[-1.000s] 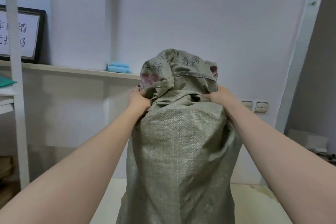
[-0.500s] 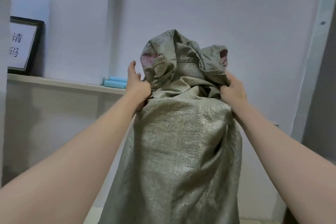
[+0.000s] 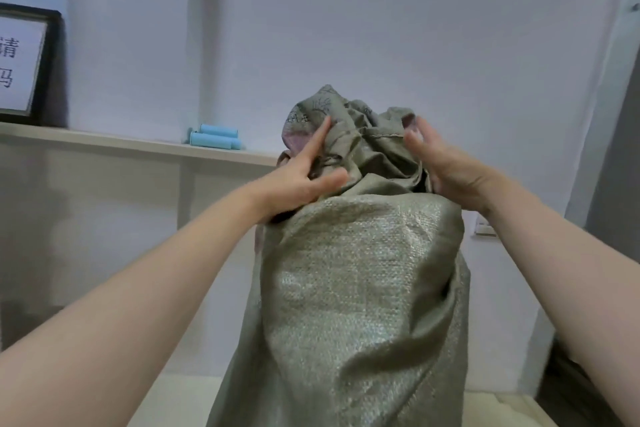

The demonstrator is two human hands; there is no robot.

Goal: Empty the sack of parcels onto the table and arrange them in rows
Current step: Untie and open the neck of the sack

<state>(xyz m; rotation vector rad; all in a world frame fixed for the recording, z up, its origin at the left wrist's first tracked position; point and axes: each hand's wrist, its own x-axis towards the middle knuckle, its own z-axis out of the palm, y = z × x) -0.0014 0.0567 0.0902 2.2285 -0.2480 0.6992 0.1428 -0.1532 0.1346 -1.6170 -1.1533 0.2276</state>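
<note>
standing upright on the pale table top (image 3: 180, 388), the grey-green woven plastic sack (image 3: 353, 305) has its bunched, printed end uppermost, probably so its weight rests on the table while it is handled, though whether that bunch is the mouth or the bottom cannot be told. the left hand (image 3: 298, 180) lies against the left of the bunch with fingers spread and straight, only touching the folds, and the right hand (image 3: 446, 170) hovers loosely open just right of it, gripping nothing. no parcels show outside the sack, so the emptying looks not yet done.
</note>
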